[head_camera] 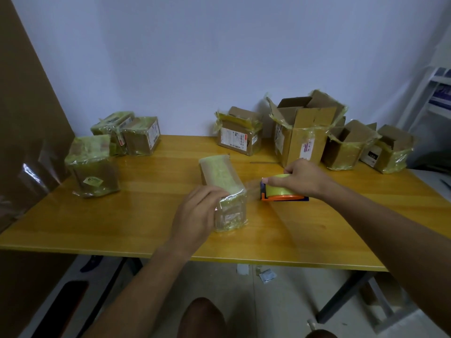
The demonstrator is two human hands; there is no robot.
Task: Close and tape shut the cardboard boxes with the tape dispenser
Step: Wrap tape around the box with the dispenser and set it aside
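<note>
A small closed cardboard box [223,179], covered in yellowish tape, lies in the middle of the wooden table [122,215]. My left hand [197,213] rests on its near left side and holds it, fingers curled over the top edge. My right hand [302,178] grips the tape dispenser [280,191], orange and blue with a yellow-green roll, just right of the box. A clear strip of tape stretches from the dispenser to the box's near right corner.
Three taped boxes [94,164] stand at the back left. At the back right are a taped box [239,132] and three boxes with open flaps [305,128]. A large brown cardboard sheet [26,118] leans on the left. A white shelf [436,93] stands at the far right.
</note>
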